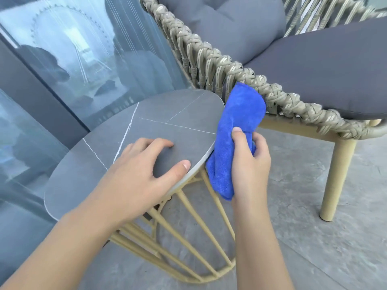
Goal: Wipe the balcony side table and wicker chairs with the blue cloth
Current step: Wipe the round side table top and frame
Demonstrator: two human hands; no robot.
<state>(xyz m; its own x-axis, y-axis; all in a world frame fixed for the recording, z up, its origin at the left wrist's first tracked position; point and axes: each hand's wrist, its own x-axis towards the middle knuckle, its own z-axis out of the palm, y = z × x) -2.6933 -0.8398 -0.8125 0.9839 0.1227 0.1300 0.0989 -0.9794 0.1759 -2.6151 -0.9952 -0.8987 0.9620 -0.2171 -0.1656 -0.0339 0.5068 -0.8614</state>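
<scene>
Setting: residential balcony. Evidence: wicker chair [219,57] with grey cushion [326,74], side table [146,126], glass wall [88,59], tiled floor [293,206].

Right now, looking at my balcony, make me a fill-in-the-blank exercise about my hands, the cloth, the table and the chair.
1. The right hand grips a fluffy cloth coloured ____.
2. The left hand rests on the round grey stone top of the side table, fingers spread and ____ nothing.
3. The cloth's upper end touches the woven ____ rim of the chair.
4. The chair's seat cushion is ____ in colour.

Missing words: blue; holding; wicker; grey
</scene>
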